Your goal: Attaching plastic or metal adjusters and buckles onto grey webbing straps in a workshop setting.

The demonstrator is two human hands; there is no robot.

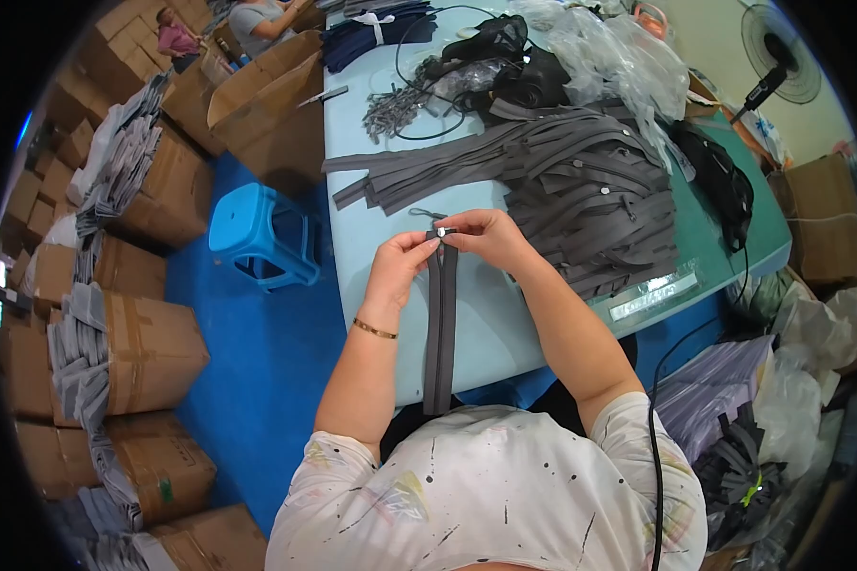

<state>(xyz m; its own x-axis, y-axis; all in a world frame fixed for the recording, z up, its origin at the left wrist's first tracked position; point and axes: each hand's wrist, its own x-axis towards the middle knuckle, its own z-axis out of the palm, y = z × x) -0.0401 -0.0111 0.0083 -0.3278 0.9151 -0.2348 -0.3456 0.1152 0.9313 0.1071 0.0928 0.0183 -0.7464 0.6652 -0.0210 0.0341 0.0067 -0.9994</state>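
You've got your left hand (405, 257) and right hand (491, 238) pretty much together, both pinched on the far end of a gray zipper strip (439, 333) that runs back toward you over the surface (495, 333). Big heap of gray strips (590, 200) just right of them.

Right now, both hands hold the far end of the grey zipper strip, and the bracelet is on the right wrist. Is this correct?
Not entirely: the head view shows the bracelet on the left wrist, not the right. The left hand and right hand do hold the grey zipper strip by its far end.
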